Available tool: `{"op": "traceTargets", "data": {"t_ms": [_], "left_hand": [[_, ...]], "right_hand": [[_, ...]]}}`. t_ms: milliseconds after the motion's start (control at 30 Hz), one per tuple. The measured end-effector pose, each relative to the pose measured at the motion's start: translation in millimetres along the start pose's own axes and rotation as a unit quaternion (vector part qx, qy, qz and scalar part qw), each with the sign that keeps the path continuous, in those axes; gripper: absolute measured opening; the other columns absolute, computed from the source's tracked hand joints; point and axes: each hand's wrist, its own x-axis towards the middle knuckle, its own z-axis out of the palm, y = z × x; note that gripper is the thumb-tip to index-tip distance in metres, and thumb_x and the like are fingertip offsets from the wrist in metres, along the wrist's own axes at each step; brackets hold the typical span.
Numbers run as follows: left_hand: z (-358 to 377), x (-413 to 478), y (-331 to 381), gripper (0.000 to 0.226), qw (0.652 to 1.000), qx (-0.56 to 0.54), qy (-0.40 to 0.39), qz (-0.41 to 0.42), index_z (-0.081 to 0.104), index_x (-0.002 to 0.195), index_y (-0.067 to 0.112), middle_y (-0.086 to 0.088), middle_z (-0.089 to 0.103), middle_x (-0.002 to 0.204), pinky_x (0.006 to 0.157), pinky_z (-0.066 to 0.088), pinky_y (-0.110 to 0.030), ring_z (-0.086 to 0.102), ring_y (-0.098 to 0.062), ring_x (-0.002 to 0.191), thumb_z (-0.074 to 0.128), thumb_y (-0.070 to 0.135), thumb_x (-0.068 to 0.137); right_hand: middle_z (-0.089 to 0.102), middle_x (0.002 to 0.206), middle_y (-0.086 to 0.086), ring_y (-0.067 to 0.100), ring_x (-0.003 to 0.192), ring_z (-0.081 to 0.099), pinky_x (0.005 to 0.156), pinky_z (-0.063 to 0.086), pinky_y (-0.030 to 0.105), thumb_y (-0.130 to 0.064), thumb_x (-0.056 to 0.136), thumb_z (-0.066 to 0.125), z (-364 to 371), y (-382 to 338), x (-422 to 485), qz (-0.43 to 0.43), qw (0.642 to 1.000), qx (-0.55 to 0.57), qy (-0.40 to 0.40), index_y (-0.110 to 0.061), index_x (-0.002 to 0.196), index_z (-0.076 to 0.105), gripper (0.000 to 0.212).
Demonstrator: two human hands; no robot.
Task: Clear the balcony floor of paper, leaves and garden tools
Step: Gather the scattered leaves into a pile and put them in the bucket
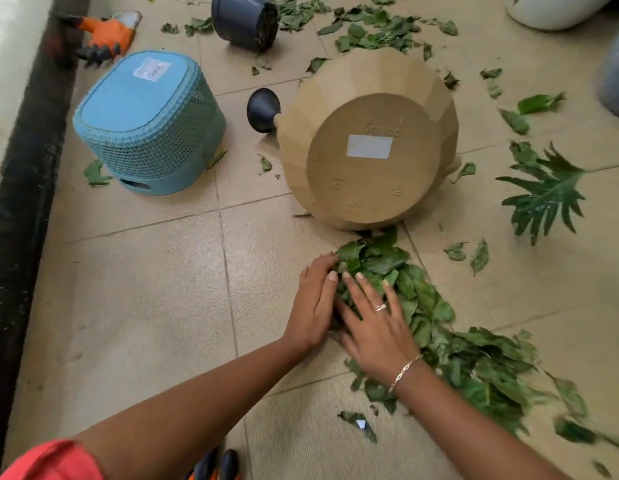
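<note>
A heap of green leaves [425,306] lies on the tiled floor in front of a tan watering can [366,140] tipped on its side. My left hand [315,303] presses against the heap's left edge with straight fingers. My right hand [373,320] lies flat on top of the leaves, fingers spread. More leaves [370,32] are scattered at the far side, and a large lobed leaf [547,192] lies to the right. An orange garden glove [108,36] lies at the far left by the wall.
An upturned blue basket [148,123] stands to the left. A dark plant pot [245,20] lies tipped at the back. A white pot [557,10] and a grey object [616,81] are at the right. A dark ledge [24,188] runs along the left.
</note>
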Motion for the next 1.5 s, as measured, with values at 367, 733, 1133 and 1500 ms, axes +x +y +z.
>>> {"op": "traceTargets", "data": {"t_ms": [367, 733, 1133, 1500], "left_hand": [[7, 22, 15, 0.054, 0.991, -0.071, -0.101, -0.054, 0.042, 0.138, 0.024, 0.000, 0.042, 0.145, 0.114, 0.028, -0.036, 0.037, -0.011, 0.134, 0.024, 0.048, 0.093], [1, 7, 10, 0.053, 0.993, -0.047, -0.092, -0.056, 0.038, 0.143, 0.014, 0.001, 0.041, 0.146, 0.106, 0.025, -0.009, 0.036, -0.002, 0.131, 0.023, 0.040, 0.098], [-25, 12, 8, 0.046, 0.996, -0.075, -0.006, -0.047, 0.048, 0.134, 0.007, -0.003, 0.052, 0.133, 0.087, 0.035, 0.002, 0.049, 0.008, 0.110, 0.025, 0.029, 0.101], [-34, 9, 3, 0.043, 0.996, -0.043, 0.061, -0.039, 0.060, 0.115, 0.010, 0.004, 0.061, 0.109, 0.088, 0.045, -0.020, 0.056, 0.010, 0.096, 0.031, 0.035, 0.094]], "right_hand": [[0.036, 0.146, 0.012, 0.030, 0.136, 0.033, 0.112, 0.015, 0.049, -0.031, 0.090, 0.044, -35, 81, -8, 0.065, 0.997, -0.042, 0.027, -0.014, 0.138, 0.041, 0.051], [0.042, 0.143, 0.007, 0.024, 0.134, 0.030, 0.110, 0.012, 0.046, -0.023, 0.081, 0.059, 16, 13, -66, -0.134, 0.989, -0.051, 0.041, -0.015, 0.137, 0.043, 0.058], [0.055, 0.131, 0.010, 0.028, 0.124, 0.050, 0.108, 0.025, 0.049, -0.016, 0.074, 0.068, -13, 27, 10, -0.100, 0.990, -0.046, 0.090, -0.015, 0.122, 0.059, 0.049], [0.047, 0.112, 0.003, 0.021, 0.105, 0.042, 0.096, 0.034, 0.038, -0.027, 0.091, 0.055, -35, 2, 19, -0.056, 0.991, 0.121, -0.022, -0.018, 0.107, 0.060, 0.019]]}}
